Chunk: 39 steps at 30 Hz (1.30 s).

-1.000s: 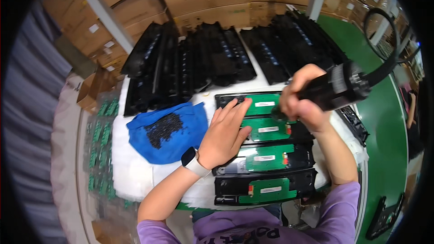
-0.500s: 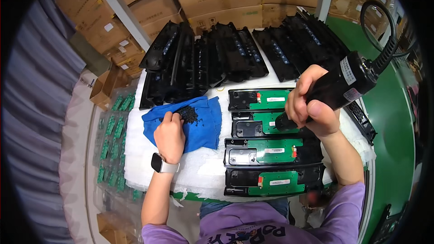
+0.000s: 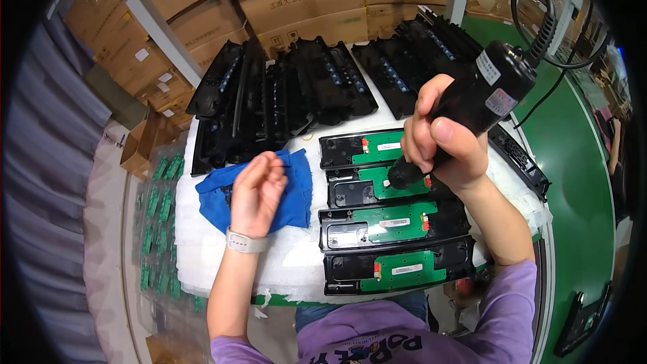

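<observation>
My right hand [image 3: 453,148] is wrapped around a black electric screwdriver [image 3: 486,94], its cable leaving the top end. The screwdriver's tip points down at the green circuit board [image 3: 376,174] in the second black panel from the back; whether it touches is unclear. My left hand [image 3: 259,194] hovers over a blue cloth [image 3: 296,197], palm turned up and fingers curled together. Anything pinched in those fingers is too small to make out. A heap of tiny black screws [image 3: 228,193] on the cloth is mostly hidden behind this hand.
Other black panels with green boards [image 3: 397,222] lie in a column on the white padding [image 3: 283,256]. Long black housings [image 3: 317,81] crowd the back of the table. Trays of green boards [image 3: 162,209] stand at left; a slotted black part [image 3: 517,162] lies at right.
My left hand has come up off the screw heap and rolled palm-up. My right hand has lowered the screwdriver slightly relative to the second panel. The whole view has shifted a little.
</observation>
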{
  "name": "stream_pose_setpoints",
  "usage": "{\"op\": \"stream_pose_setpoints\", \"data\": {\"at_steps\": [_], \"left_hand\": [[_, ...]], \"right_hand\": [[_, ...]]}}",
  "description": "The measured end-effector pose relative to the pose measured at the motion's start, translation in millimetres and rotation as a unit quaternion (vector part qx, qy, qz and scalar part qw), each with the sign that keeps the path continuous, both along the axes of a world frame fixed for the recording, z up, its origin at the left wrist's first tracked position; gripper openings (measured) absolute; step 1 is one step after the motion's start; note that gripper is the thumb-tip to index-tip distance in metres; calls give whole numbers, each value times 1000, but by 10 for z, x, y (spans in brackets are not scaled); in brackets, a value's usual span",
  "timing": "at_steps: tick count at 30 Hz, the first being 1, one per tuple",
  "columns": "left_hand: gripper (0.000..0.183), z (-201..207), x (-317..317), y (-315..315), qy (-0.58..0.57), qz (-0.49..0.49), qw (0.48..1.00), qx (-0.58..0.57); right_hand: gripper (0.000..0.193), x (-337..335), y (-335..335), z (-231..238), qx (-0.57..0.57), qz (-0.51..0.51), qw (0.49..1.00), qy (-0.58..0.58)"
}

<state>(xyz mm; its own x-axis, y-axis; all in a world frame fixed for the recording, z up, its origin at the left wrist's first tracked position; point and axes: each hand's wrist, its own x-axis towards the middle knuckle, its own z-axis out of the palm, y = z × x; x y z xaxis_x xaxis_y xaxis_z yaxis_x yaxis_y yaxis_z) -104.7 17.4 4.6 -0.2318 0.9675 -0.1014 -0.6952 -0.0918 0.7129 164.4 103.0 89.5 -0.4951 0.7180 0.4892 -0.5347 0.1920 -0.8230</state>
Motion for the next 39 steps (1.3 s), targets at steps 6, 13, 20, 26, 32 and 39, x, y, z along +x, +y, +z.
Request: {"op": "stream_pose_setpoints", "data": {"at_steps": [6, 13, 20, 26, 32, 39], "left_hand": [[16, 106, 648, 253, 24, -186, 980, -69], [19, 98, 920, 160, 42, -253, 964, -74], [22, 59, 944, 64, 8, -268, 960, -82], [19, 9, 944, 38, -22, -263, 962, -71], [20, 43, 998, 2, -5, -256, 963, -86], [22, 9, 999, -12, 18, -230, 970, -78]], "right_hand": [[29, -10, -12, 155, -14, -23, 999, 46], [31, 72, 106, 132, 12, 7, 986, 167], [32, 37, 114, 56, 12, 17, 987, 157], [33, 46, 95, 24, 25, 25, 989, 143], [35, 7, 28, -5, 19, 17, 993, 114], [34, -38, -50, -36, 6, -4, 996, 88]]}}
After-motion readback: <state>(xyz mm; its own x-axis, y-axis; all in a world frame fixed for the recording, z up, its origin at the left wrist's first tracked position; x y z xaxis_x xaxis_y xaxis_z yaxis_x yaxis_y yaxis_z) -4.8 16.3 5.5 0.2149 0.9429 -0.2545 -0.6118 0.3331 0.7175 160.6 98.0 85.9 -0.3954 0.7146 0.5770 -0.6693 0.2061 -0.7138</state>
